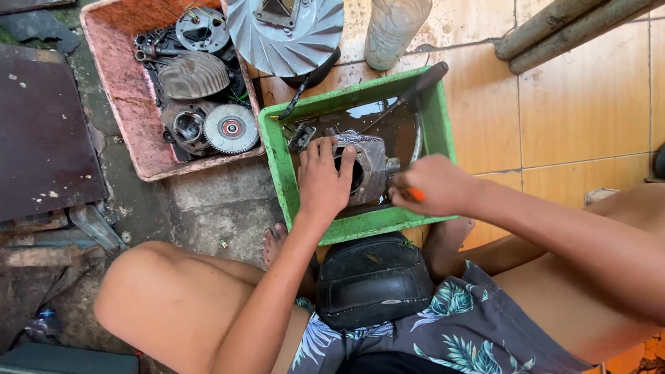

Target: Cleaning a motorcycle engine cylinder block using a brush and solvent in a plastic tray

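The left hand [324, 180] lies palm-down on a grey cast-metal engine cylinder [365, 168], its grip pressed around the finned block beside the round bore. The cylinder sits inside a green rectangular plastic tray [282, 169] holding dark oily liquid. The right hand [433, 185] is at the cylinder's right end, its grip pinching a slim tool with an orange handle [415, 193]. A black-handled brush [405, 96] leans on the tray's far rim. To the left, a stained pink tray [118, 77] holds round metal engine parts. A ribbed silver fan wheel [284, 25] and a clear plastic bottle [396, 19] stand on the tiled floor.
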